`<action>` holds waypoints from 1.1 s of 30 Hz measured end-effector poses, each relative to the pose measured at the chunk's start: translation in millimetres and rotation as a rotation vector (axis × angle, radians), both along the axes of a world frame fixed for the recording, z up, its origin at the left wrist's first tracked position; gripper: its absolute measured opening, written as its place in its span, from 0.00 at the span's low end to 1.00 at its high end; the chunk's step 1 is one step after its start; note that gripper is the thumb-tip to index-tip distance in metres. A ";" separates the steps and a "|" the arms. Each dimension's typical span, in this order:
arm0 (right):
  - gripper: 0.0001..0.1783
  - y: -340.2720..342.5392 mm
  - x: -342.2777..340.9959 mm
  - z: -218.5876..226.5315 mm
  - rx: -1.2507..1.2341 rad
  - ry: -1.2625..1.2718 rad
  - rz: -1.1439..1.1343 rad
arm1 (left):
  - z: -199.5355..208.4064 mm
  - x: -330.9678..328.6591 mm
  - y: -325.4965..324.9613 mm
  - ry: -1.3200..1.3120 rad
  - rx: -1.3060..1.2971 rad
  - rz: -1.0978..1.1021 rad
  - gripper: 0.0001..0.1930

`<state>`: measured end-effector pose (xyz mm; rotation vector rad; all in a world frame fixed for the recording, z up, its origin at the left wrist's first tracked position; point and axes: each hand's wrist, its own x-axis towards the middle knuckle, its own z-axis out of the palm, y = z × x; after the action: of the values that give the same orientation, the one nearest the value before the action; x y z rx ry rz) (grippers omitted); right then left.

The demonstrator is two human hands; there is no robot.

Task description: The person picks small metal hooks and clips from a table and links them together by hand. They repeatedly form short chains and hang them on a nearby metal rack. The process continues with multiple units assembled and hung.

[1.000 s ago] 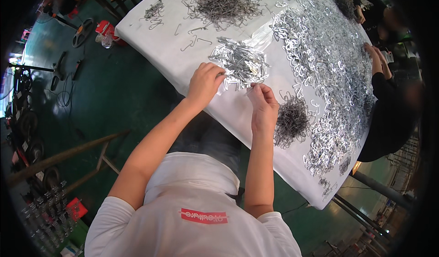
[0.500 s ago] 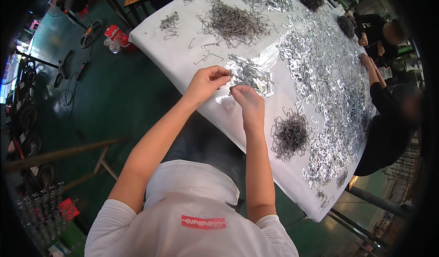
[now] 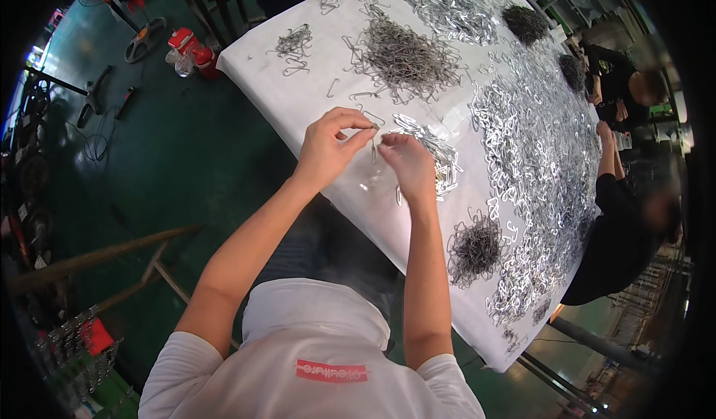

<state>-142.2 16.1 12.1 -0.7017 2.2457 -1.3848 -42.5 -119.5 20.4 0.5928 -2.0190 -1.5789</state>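
Over the near-left part of the white-covered table [image 3: 287, 95], my left hand [image 3: 328, 145] pinches a small, thin metal piece [image 3: 374, 147] whose lower end hangs below the fingertips. It looks like bent wire, too small to tell exactly. My right hand [image 3: 412, 164] is closed just beside it, thumb and fingertips together; what they grip, if anything, is hidden. Under and beyond the right hand lies a pile of shiny, flat silver metal pieces [image 3: 440, 154]. Farther off is a heap of dull grey wire hooks [image 3: 406, 57].
A dark tangle of wire hooks [image 3: 475, 249] lies right of my right forearm. A broad spread of shiny silver links [image 3: 537, 173] covers the table's right side. People in dark clothes [image 3: 623, 218] sit along the far right edge. A red container [image 3: 195, 50] stands on the floor at left.
The camera view has shifted a little. My fingertips have come closer together, and the thin metal piece now hangs visibly between them. More of the silver pile shows right of my hands.
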 end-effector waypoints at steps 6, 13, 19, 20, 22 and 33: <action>0.08 -55.4 -55.8 -23.5 0.366 0.414 0.091 | -4.5 10.0 -29.6 0.002 -0.173 0.105 0.06; 0.07 -61.8 -39.5 -19.1 0.403 0.413 0.222 | -0.9 29.9 -25.0 -0.017 -0.198 0.133 0.08; 0.09 -43.7 -22.9 -12.0 0.278 0.340 0.065 | 0.7 38.1 -9.1 -0.003 -0.230 0.135 0.06; 0.08 -45.1 -27.4 -14.8 0.336 0.367 0.062 | 1.1 38.8 -6.7 -0.001 -0.229 0.134 0.06; 0.08 -52.7 -36.7 -23.0 0.433 0.424 0.064 | 2.3 41.6 -3.3 -0.001 -0.230 0.139 0.06; 0.05 -26.9 -4.0 0.8 -0.018 0.122 0.091 | 6.8 45.7 16.2 0.041 -0.197 0.122 0.05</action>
<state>-146.2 -10.8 12.8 -0.9056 2.2649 -1.3534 3.3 -103.3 27.2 0.5905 -2.0373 -1.2932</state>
